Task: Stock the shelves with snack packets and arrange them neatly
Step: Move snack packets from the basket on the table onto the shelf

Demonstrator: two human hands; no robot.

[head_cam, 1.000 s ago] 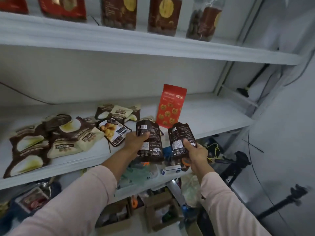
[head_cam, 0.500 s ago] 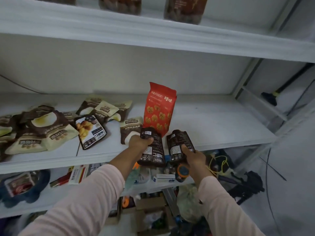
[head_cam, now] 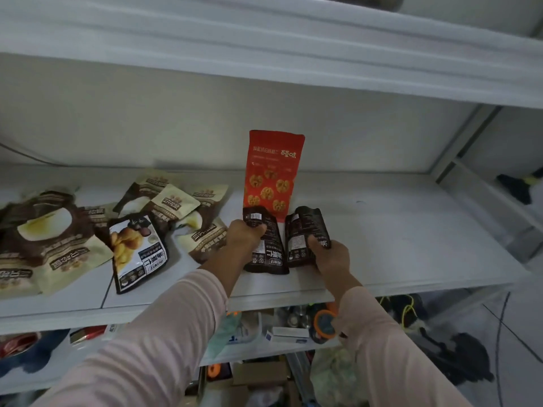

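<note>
Snack packets in brown and cream lie in a loose, overlapping heap to the left of the red packet. That red one stands upright toward the back of the white shelf and is the only one I can see set up properly. A black-and-white packet lies flat at the near side of the heap, also left of the red packet. Just in front of the red packet the person holds two more. The left hand has its fingers curled round the upper part of a dark packet. The right hand grips a second dark packet by its lower right side, thumb across the face. These two sit side by side, close but seemingly not touching, low over the shelf; whether their bottoms rest on it I cannot tell. From where I stand the job looks far from finished. The two held packets are not yet placed, there is room for a row to the right of the red packet, and the heap to its left wants standing up and lining into rows.
</note>
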